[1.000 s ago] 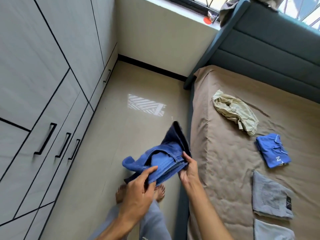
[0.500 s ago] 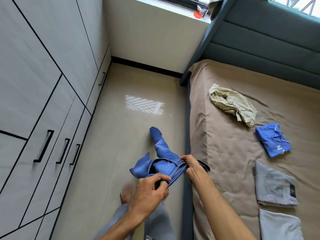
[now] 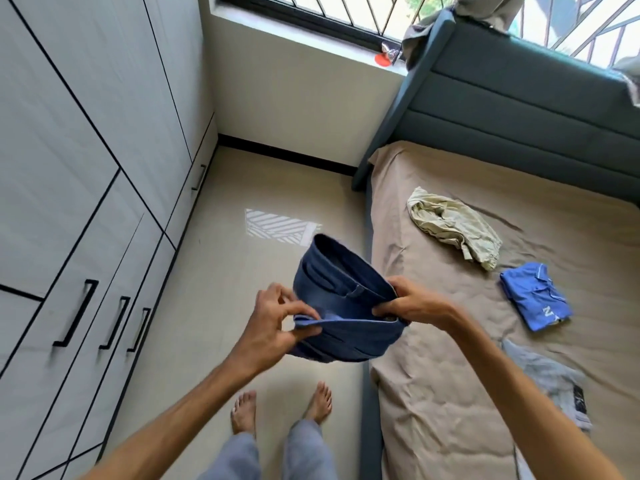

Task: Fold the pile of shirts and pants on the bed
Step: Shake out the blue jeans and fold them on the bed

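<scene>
I hold a pair of blue jeans in the air over the floor, just left of the bed. My left hand pinches the waistband at its left end. My right hand grips the waistband at its right end, so the waist opening gapes upward. On the tan sheet lie a crumpled pale olive garment, a folded blue shirt and a folded grey garment, partly hidden by my right forearm.
White wardrobe doors with black handles line the left side. The glossy tiled floor runs between wardrobe and bed, and my bare feet stand on it. A dark green padded headboard stands under the barred window.
The jeans rose from low near the bed's edge to mid-air. My hands shifted to the two ends of the waistband, and the waist now hangs spread wide between them.
</scene>
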Tool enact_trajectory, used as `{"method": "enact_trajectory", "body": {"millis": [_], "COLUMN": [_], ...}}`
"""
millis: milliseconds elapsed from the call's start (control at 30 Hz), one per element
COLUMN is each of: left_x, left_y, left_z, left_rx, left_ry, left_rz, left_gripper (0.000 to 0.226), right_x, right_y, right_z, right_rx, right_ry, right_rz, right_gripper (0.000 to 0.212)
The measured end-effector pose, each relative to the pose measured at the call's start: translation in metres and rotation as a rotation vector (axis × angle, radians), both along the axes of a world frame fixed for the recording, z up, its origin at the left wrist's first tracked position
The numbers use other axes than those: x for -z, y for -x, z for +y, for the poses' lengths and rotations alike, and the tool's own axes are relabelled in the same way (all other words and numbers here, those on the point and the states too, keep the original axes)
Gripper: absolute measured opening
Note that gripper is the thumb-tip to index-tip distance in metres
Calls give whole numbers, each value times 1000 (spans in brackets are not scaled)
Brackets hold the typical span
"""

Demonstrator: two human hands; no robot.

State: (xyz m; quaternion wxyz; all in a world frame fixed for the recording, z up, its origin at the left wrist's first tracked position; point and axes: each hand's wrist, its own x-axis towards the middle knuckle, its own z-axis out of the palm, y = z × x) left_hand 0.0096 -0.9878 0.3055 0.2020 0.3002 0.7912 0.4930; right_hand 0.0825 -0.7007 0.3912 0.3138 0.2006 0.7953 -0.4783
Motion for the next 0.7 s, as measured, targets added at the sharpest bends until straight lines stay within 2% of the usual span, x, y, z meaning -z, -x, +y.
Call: {"method": "enact_trajectory", "body": {"millis": [67,133,200,267,333,400,500,567,600,633,700], "left_x": [-6,-13,-22,-36,-54,-72,-102,-125,-135,-143,-158], "left_y": [22,42,56,67,75,82,92,94,94,94,91], "left_z": [7,13,22,35,49,65,92,108,116,123,132], "left_rx": [82,183,300,368,375,391,455,500,513,520,530], "left_ry": [40,33,-30,-173,-258,-278,-272,-280,-291,-302,-303], "left_rz": [-88,-121,-123,-232,-345,-348,-271,-193,-171,-166,-143], "left_gripper": [22,28,34,31,29,22,13,15,16,15,11], "right_x": [-24,-45,-63,-83,-101,-115,-144,-159,-165,-165,-161], "right_y": [4,7,11,15,21,23,28,34,32,29,25], "right_z": [-3,-3,0,5,14,29,39,29,21,15,14], "right_rx": [-90,-150,-188,-207,-190,-167,-157,-69,-11,-13,-188], "right_ry": [-13,-48,-57,-87,-164,-293,-471,-348,-239,-231,-512], "right_rz": [-63,-128,-187,-212,-228,-224,-45,160,186,213,309], "right_gripper": [20,34,40,40,41,42,33,35,32,25,18]}}
